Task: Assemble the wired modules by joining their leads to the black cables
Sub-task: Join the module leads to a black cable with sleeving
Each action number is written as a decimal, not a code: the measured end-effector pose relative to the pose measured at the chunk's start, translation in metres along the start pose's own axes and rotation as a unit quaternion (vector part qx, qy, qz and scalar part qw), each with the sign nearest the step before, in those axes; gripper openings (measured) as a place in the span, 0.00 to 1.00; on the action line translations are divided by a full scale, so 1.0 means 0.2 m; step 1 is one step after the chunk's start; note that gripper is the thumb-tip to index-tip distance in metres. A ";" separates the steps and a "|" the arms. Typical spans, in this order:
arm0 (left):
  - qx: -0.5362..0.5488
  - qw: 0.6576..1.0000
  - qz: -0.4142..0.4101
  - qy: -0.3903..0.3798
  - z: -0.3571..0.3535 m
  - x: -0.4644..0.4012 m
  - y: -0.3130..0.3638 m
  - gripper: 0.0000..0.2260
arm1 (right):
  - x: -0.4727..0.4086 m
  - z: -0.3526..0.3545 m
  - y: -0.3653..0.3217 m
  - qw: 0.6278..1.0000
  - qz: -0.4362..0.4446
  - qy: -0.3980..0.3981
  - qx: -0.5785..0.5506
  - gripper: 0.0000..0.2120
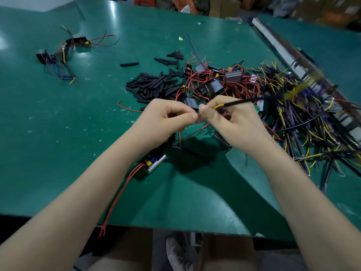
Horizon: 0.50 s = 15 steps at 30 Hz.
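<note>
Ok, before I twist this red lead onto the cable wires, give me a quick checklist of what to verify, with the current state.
1. Left hand pinches the thin red lead: ok.
2. Right hand holds the black cable near its yellow and purple wires: ok.
3. Bare conductor ends meeting between the fingertips: cannot tell, the thumbs hide them.
4. Module on this lead lies on the table under the left wrist: ok.
5. Black sleeve pieces within reach beyond the hands: ok.
6. Cable's far end free of the wire pile: cannot tell, blurred.
</note>
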<state>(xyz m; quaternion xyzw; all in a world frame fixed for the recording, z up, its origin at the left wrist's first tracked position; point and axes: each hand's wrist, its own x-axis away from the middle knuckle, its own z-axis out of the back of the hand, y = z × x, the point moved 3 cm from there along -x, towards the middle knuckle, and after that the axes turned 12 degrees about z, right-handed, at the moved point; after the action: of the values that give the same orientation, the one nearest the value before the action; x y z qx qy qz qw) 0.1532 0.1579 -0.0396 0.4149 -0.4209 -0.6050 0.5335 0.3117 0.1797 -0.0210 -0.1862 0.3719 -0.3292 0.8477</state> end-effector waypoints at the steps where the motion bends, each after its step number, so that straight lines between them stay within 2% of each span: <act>1: -0.084 0.995 -0.052 0.033 0.01 0.01 0.02 0.06 | -0.01 0.00 0.00 0.999 -0.037 -0.012 -0.009 0.12; 2: -0.177 0.975 -0.116 0.067 0.03 0.01 0.04 0.06 | -0.02 -0.01 -0.01 0.997 -0.070 -0.021 -0.023 0.13; 5: -0.381 0.873 -0.279 0.124 0.04 0.05 0.12 0.08 | -0.03 -0.03 -0.01 0.969 -0.201 -0.022 -0.145 0.15; 7: -0.454 0.806 -0.351 0.145 0.05 0.06 0.14 0.10 | -0.01 -0.05 -0.01 0.929 -0.297 -0.022 -0.220 0.13; 9: -0.492 0.757 -0.397 0.163 0.04 0.08 0.16 0.12 | 0.01 -0.07 -0.01 0.880 -0.373 -0.028 -0.291 0.12; 12: -0.504 0.726 -0.429 0.188 0.02 0.10 0.17 0.13 | 0.04 -0.07 -0.02 0.811 -0.442 -0.033 -0.380 0.13; 14: -0.499 0.735 -0.416 0.192 0.03 0.09 0.16 0.13 | 0.04 -0.07 -0.03 0.802 -0.441 -0.026 -0.401 0.13; 15: -0.488 0.756 -0.396 0.185 0.03 0.08 0.15 0.13 | 0.05 -0.06 -0.02 0.818 -0.420 -0.020 -0.392 0.13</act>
<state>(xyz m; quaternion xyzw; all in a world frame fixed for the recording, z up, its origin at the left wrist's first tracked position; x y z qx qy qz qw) 0.1544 0.1404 -0.0099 0.3314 0.2401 -0.7969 0.4443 0.3052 0.1693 -0.0309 -0.6475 0.3380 -0.4755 0.4903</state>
